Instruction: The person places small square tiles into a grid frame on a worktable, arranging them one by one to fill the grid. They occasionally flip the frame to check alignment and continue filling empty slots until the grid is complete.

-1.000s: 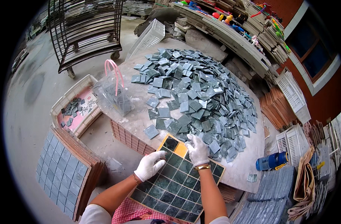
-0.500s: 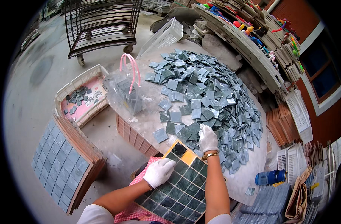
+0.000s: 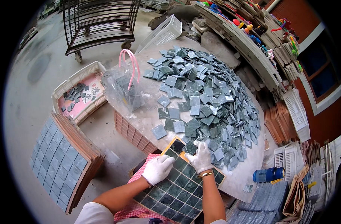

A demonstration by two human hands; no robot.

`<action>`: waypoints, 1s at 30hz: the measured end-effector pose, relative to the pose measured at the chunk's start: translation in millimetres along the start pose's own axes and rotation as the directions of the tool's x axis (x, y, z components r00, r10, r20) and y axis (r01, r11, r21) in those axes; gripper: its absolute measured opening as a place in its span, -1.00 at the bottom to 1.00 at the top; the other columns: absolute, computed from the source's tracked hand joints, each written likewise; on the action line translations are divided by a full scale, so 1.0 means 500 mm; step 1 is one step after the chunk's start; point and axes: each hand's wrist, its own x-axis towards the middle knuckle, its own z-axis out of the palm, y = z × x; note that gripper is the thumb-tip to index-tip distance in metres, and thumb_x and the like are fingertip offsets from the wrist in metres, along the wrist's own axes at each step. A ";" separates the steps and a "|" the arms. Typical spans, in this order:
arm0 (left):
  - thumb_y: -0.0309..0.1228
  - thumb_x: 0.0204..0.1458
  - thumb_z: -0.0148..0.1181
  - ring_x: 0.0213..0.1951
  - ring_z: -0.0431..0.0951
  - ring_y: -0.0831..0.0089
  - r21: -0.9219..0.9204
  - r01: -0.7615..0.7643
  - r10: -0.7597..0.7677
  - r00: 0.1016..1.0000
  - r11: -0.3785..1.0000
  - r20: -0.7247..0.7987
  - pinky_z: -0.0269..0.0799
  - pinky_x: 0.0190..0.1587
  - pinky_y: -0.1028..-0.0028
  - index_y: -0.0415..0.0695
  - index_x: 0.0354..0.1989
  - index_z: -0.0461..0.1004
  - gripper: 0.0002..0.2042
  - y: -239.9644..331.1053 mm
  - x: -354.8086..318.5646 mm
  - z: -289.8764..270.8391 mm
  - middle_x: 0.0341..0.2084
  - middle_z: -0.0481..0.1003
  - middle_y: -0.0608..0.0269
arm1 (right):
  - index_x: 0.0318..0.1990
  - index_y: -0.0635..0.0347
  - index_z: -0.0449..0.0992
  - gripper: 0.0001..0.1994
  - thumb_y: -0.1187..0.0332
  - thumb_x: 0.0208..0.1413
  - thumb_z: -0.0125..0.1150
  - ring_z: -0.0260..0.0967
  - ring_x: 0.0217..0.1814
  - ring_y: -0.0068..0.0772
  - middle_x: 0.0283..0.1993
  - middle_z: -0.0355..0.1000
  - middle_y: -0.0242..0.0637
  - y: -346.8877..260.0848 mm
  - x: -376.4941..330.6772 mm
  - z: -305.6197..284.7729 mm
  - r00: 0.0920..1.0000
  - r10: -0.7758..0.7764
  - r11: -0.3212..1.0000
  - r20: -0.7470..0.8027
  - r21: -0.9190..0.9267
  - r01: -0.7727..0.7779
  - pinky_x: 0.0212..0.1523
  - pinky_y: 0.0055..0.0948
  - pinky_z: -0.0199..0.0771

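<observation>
A yellow-edged tray with a grid of dark green square stone tiles lies tilted in front of me, over a pink checked cloth. My left hand, in a white glove, rests at the tray's left edge with fingers curled; what they hold, if anything, is hidden. In the gloved fingers of my right hand is a dark green tile, held over a bare yellow spot near the tray's top corner. Just beyond spreads a big heap of loose green-grey tiles on a pale tabletop.
A clear bag with pink handles stands at the table's left. Left of it are a white crate with tile pieces and a stack of tiled boards. A blue bottle lies right; a wheeled metal rack stands behind.
My right hand has drawn back from the heap toward the tray's top corner, bringing a tile with it. My left hand stays on the tray. The view has shifted slightly.
</observation>
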 end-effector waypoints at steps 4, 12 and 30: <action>-0.45 -0.03 0.16 -0.36 0.52 0.17 0.013 0.010 -0.010 0.999 1.000 -0.030 0.47 -0.35 0.26 -0.11 -0.22 0.44 -0.82 0.003 -0.007 -0.003 -0.36 0.48 0.18 | -0.05 0.23 0.43 -0.48 0.33 -0.25 0.43 0.32 0.02 -0.06 -0.02 0.35 -0.12 0.006 -0.027 0.006 0.985 0.125 0.953 0.119 0.262 -0.152 0.06 -0.28 0.34; -0.43 -0.08 0.20 -0.14 0.50 0.13 0.079 -0.066 0.068 0.998 0.995 -0.012 0.43 -0.10 0.23 -0.12 -0.10 0.43 -0.69 -0.010 -0.008 0.002 -0.17 0.47 0.09 | 0.00 0.25 0.46 -0.57 0.38 -0.09 0.32 0.40 -0.02 -0.20 0.03 0.38 -0.15 -0.001 -0.075 0.029 0.997 0.072 0.931 0.014 0.358 -0.072 -0.03 -0.35 0.44; 0.23 -0.05 -0.04 0.35 -0.02 0.08 0.303 -0.497 0.294 0.800 0.813 0.523 -0.25 0.34 0.02 -0.30 0.27 0.12 -0.12 0.253 0.033 0.339 0.29 0.08 -0.08 | -0.14 0.36 0.50 -0.80 0.60 0.05 0.11 0.36 -0.42 -0.64 -0.31 0.47 -0.36 0.098 -0.560 0.028 0.512 0.832 0.347 -0.213 0.920 -0.181 -0.39 -0.65 0.39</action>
